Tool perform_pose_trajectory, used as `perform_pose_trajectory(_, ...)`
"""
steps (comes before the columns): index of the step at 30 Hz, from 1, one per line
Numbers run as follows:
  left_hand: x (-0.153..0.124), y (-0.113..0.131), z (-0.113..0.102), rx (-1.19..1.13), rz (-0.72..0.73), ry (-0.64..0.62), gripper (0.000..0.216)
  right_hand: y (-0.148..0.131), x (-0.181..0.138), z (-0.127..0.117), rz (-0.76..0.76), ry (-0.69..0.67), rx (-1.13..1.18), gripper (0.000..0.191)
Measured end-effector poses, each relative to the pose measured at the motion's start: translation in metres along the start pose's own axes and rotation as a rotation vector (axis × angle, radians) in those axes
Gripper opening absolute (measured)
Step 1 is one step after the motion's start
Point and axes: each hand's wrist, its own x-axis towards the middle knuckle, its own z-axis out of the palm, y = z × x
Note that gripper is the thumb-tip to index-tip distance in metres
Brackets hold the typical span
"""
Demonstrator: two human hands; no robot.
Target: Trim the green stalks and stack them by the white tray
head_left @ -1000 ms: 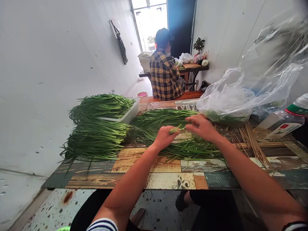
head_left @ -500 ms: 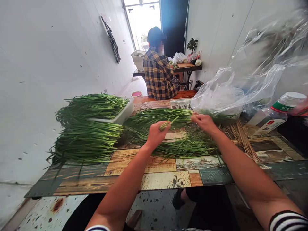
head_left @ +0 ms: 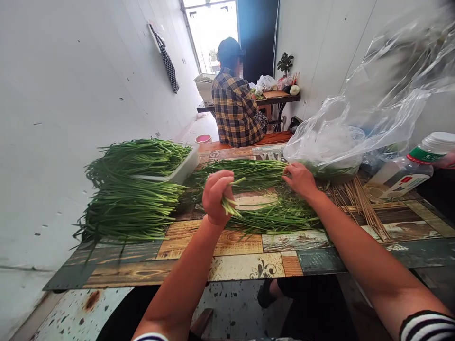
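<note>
My left hand point(head_left: 217, 196) is raised above the table, closed round a small bunch of chives point(head_left: 229, 207) whose pale cut ends stick out by the thumb. At the stem ends of a flat pile of chives point(head_left: 245, 170), my right hand point(head_left: 298, 180) has thumb and fingers slightly apart, touching or nearly touching the stems; no stalk shows between them. Nearer me lies a looser heap of green stalks and leaves point(head_left: 277, 215). To the left, thick bundles of chives point(head_left: 138, 208) lie with their pale ends to the right, some of them over a white tray point(head_left: 188, 166).
A clear plastic bag point(head_left: 320, 147) with greens stands right of my right hand, beside thin brown sticks point(head_left: 368, 208) and a green-banded bottle point(head_left: 408, 170). The wood-patterned table point(head_left: 213, 241) ends close to me. Beyond it, a person in a plaid shirt point(head_left: 234, 109) sits at another table.
My left hand has moved left with the bunch and turned upright. My right hand's fingers, pinched together before, have parted at the pile's stem ends.
</note>
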Motion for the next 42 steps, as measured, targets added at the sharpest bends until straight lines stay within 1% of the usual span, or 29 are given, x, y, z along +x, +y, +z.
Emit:
perform_pose_trajectory(1, -0.002, -0.002, 0.0, 0.024, 0.037, -0.063, 0.015, 0.0, 0.0, 0.001, 0.008, 0.001, 0.015, 0.017)
perform_pose_trajectory(3, -0.007, -0.007, 0.002, 0.087, 0.069, -0.249, 0.017, 0.0, -0.001, 0.004, 0.026, -0.013, 0.064, 0.023)
perform_pose_trajectory(5, -0.012, -0.011, 0.006, 0.131, 0.025, -0.468, 0.017, 0.0, -0.001, 0.005, 0.063, -0.033, 0.128, 0.025)
perform_pose_trajectory(7, -0.017, -0.016, 0.011, 0.147, -0.069, -0.638, 0.019, 0.0, 0.0, 0.004, 0.121, -0.026, 0.165, 0.026)
perform_pose_trajectory(10, -0.026, -0.02, 0.016, 0.158, -0.189, -0.778, 0.028, 0.001, 0.002, 0.003, 0.137, -0.001, 0.17, 0.022)
perform_pose_trajectory(12, -0.032, -0.018, 0.018, 0.151, -0.211, -0.832, 0.032, 0.001, 0.003, 0.0, 0.097, -0.012, 0.166, 0.016)
perform_pose_trajectory(13, -0.034, -0.017, 0.019, 0.141, -0.209, -0.849, 0.035, 0.001, 0.004, -0.002, 0.076, -0.015, 0.175, 0.016)
perform_pose_trajectory(15, -0.036, -0.014, 0.021, 0.113, -0.208, -0.847, 0.04, -0.001, 0.003, -0.01, 0.041, 0.004, 0.229, 0.019)
perform_pose_trajectory(16, -0.037, -0.013, 0.021, 0.096, -0.212, -0.821, 0.042, -0.004, 0.003, -0.016, 0.024, 0.022, 0.279, 0.02)
perform_pose_trajectory(18, -0.038, -0.012, 0.022, 0.066, -0.225, -0.722, 0.043, -0.014, 0.0, -0.028, -0.013, 0.033, 0.419, 0.021)
perform_pose_trajectory(20, -0.039, -0.013, 0.023, 0.044, -0.237, -0.62, 0.04, -0.028, -0.002, -0.04, -0.041, -0.015, 0.58, 0.024)
perform_pose_trajectory(21, -0.039, -0.013, 0.023, 0.031, -0.236, -0.594, 0.038, -0.035, -0.004, -0.044, -0.048, -0.055, 0.659, 0.026)
perform_pose_trajectory(24, -0.041, -0.013, 0.023, -0.022, -0.209, -0.605, 0.032, -0.055, -0.007, -0.051, -0.053, -0.178, 0.85, 0.032)
perform_pose_trajectory(26, -0.04, -0.011, 0.024, -0.048, -0.189, -0.63, 0.03, -0.062, -0.009, -0.052, -0.054, -0.209, 0.906, 0.034)
perform_pose_trajectory(28, -0.039, -0.009, 0.025, -0.078, -0.168, -0.626, 0.03, -0.066, -0.01, -0.053, -0.038, -0.191, 0.893, 0.034)
perform_pose_trajectory(30, -0.038, -0.007, 0.026, -0.115, -0.158, -0.614, 0.029, -0.07, -0.011, -0.053, -0.033, -0.144, 0.848, 0.031)
perform_pose_trajectory(32, -0.037, -0.005, 0.027, -0.148, -0.168, -0.613, 0.028, -0.073, -0.013, -0.05, -0.09, -0.113, 0.794, 0.027)
perform_pose_trajectory(35, -0.037, -0.005, 0.028, -0.193, -0.181, -0.655, 0.027, -0.073, -0.016, -0.039, -0.221, -0.092, 0.652, 0.021)
perform_pose_trajectory(37, -0.038, -0.006, 0.028, -0.201, -0.183, -0.68, 0.027, -0.066, -0.016, -0.029, -0.265, -0.096, 0.503, 0.02)
perform_pose_trajectory(39, -0.039, -0.009, 0.028, -0.18, -0.195, -0.688, 0.026, -0.054, -0.015, -0.024, -0.25, -0.116, 0.371, 0.02)
perform_pose_trajectory(42, -0.042, -0.012, 0.029, -0.146, -0.228, -0.683, 0.023, -0.038, -0.011, -0.032, -0.175, -0.193, 0.305, 0.029)
